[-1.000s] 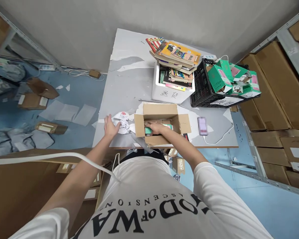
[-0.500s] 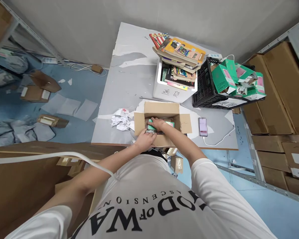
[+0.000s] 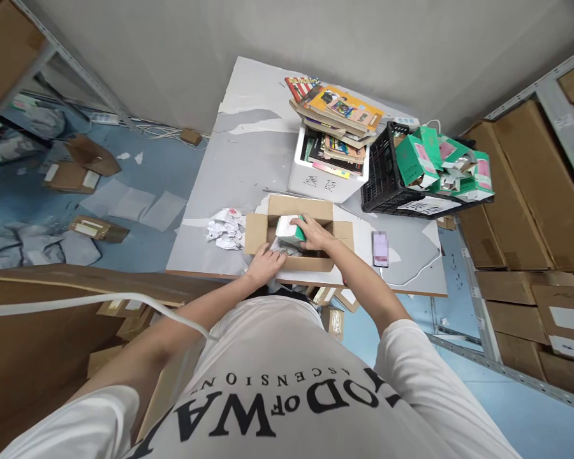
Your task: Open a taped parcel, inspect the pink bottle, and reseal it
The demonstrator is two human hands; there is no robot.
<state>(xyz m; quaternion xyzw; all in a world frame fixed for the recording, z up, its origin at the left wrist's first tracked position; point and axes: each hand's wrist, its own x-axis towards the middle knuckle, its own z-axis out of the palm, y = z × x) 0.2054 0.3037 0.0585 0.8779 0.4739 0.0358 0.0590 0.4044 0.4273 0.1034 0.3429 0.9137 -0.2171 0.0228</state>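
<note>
Right hand [image 3: 313, 233] grips green-and-white box [image 3: 287, 227] in open carton [image 3: 300, 206].
Left hand [image 3: 266, 263] at carton's eight o'clock, grip unclear; crumpled paper [image 3: 226, 229] at nine.

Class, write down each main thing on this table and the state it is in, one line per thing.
Cardboard box: open, flaps spread, left hand at its near left edge.
Green-and-white carton: held by the right hand at the box's opening.
White paper: crumpled.
Phone: lying flat, screen seemingly lit, cable attached.
White bin: open, books piled above its rim.
Black crate: open, heaped with green boxes.
</note>
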